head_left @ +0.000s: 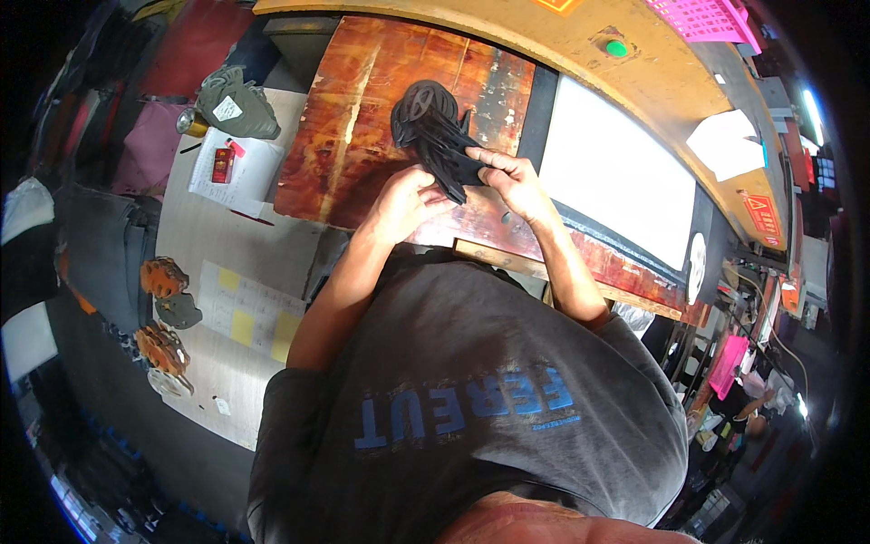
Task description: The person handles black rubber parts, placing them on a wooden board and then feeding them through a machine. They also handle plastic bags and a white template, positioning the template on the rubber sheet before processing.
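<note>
A bundle of thin, black, flexible pieces hangs between my hands over a worn reddish-brown board. The pieces look like cloth or soft sheet material; their exact kind is unclear. At the far end lies a rounded black part with a raised pattern, resting on the board. My right hand pinches the bundle's right side between thumb and fingers. Close to its lower tip, my left hand has its fingers curled in against the black material. Part of that grip is hidden by the hand itself.
Right of the board lies a white panel in a dark frame. Behind runs a yellow machine beam with a green button. On the left table are a notebook, a red box, a grey-green shoe-like piece and orange-brown stacks.
</note>
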Demonstrator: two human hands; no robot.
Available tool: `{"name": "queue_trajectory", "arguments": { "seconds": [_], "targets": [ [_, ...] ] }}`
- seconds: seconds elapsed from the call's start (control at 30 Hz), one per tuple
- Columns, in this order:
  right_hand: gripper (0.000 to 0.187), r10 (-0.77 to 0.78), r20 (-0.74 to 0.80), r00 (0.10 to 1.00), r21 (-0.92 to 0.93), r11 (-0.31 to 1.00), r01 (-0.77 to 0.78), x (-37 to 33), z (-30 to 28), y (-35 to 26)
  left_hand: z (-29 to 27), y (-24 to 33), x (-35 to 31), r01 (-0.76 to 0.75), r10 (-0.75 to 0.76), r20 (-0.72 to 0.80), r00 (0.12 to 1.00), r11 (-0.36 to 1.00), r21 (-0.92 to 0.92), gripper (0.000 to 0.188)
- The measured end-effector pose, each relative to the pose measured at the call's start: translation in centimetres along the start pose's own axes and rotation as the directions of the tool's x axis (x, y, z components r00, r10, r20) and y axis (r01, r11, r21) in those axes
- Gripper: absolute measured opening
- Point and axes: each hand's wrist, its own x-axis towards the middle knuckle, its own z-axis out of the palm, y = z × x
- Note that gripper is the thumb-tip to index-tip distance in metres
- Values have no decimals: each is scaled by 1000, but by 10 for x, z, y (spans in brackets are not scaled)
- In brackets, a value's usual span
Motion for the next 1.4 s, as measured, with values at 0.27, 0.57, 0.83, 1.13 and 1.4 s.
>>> {"name": "queue_trajectory", "arguments": {
  "seconds": [0.27,0.57,0.83,1.13,1.4],
  "targets": [
    [64,-11,113,994,8,1000,11,-6,-9,-5,22,6,-1,-15,21,-71,997,996,89,28],
    [45,168,-44,985,179,971,-157,3,-19,4,35,15,3,49,-21,-149,989,982,185,23],
    [40,24,-126,992,99,995,-11,5,-12,-6,15,6,-3,7,-6,-76,997,1000,17,34],
    [37,104,191,976,66,991,-118,-10,27,4,-7,7,-5,239,-188,-316,930,962,132,47],
    [70,291,171,941,899,345,-270,-2,39,42,8,19,-39,80,-65,-58,996,946,315,41]
  ]
}}
